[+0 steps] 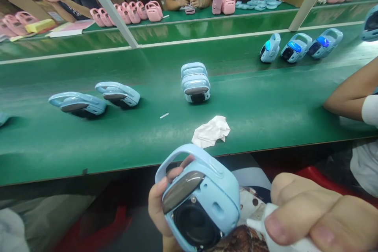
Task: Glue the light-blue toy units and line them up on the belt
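Observation:
My left hand [159,201] grips a light-blue portable speaker [217,189] from its left side, fingers by the handle. The speaker is tilted, and its dark round driver and grey glossy panel face me. Close to the camera at the lower right, my right hand [319,212] is closed on a white cloth [267,224], partly hidden by the fingers. The cloth's tip is just right of the speaker; whether they touch, I cannot tell. Beyond the speaker, a crumpled white cloth [211,132] lies near the edge of the green table [141,138].
Two blue speakers [195,82] stand together mid-table, and two more [78,104] lean at the left. Three with blue lights [297,48] stand far right. A small white strip [164,115] lies nearby. A co-worker's arm [351,90] rests at right. Pink speakers [132,12] line the far bench.

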Demonstrator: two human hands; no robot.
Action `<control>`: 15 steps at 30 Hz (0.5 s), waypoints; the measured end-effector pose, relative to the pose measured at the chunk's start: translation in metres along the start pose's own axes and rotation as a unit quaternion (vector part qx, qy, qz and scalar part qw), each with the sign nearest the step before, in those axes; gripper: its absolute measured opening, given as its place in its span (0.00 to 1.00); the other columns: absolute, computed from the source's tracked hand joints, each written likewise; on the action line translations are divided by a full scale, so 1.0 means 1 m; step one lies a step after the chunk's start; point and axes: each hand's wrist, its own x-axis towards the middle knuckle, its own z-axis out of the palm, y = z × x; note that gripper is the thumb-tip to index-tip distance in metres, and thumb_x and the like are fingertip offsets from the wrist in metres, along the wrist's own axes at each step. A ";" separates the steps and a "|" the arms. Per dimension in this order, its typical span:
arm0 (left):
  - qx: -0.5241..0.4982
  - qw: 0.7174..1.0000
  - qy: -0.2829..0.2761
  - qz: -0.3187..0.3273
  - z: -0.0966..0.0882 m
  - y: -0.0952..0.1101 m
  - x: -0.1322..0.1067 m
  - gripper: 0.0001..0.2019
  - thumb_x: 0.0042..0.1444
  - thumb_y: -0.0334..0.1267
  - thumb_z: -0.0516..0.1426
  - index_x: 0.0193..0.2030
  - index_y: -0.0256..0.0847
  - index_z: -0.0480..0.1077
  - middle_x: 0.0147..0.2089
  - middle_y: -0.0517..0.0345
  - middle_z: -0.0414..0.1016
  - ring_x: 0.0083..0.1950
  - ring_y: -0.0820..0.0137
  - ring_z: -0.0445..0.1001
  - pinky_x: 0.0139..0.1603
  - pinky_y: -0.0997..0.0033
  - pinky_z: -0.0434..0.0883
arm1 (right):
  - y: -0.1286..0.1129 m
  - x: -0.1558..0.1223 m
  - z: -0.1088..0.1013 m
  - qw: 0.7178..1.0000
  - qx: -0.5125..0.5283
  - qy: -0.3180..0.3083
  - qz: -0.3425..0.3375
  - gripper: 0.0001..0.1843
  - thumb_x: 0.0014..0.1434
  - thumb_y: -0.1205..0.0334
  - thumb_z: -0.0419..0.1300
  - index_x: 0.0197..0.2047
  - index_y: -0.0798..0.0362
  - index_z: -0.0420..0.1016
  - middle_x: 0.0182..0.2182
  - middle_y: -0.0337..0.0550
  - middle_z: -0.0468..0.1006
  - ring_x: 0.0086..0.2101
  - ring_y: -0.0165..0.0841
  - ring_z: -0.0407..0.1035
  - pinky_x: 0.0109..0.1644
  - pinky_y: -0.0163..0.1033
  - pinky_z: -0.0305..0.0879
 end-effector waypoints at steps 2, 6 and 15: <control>-0.007 1.000 -0.016 -0.005 -0.002 0.000 0.001 0.07 0.46 0.42 0.57 0.25 0.42 0.75 0.21 0.65 0.75 0.22 0.73 0.74 0.26 0.78 0.73 | -0.005 0.007 0.003 0.998 -0.019 -0.044 -0.038 0.15 0.72 0.59 0.50 0.32 0.52 0.61 0.32 0.35 0.77 0.25 0.29 0.73 0.34 0.30 0.72; 0.024 1.000 0.006 -0.009 0.006 0.001 -0.005 0.05 0.45 0.41 0.59 0.26 0.45 0.77 0.22 0.64 0.76 0.22 0.71 0.74 0.23 0.76 0.73 | -0.007 0.019 0.008 0.994 -0.037 -0.088 -0.047 0.19 0.73 0.61 0.46 0.28 0.54 0.56 0.31 0.34 0.76 0.26 0.26 0.72 0.33 0.28 0.71; 0.074 0.997 0.018 -0.013 0.029 -0.002 -0.012 0.07 0.48 0.47 0.60 0.24 0.52 0.77 0.22 0.66 0.75 0.27 0.67 0.76 0.21 0.71 0.70 | -0.007 0.018 0.003 0.994 -0.014 -0.108 -0.031 0.13 0.73 0.61 0.46 0.39 0.48 0.69 0.33 0.35 0.77 0.29 0.29 0.73 0.35 0.30 0.71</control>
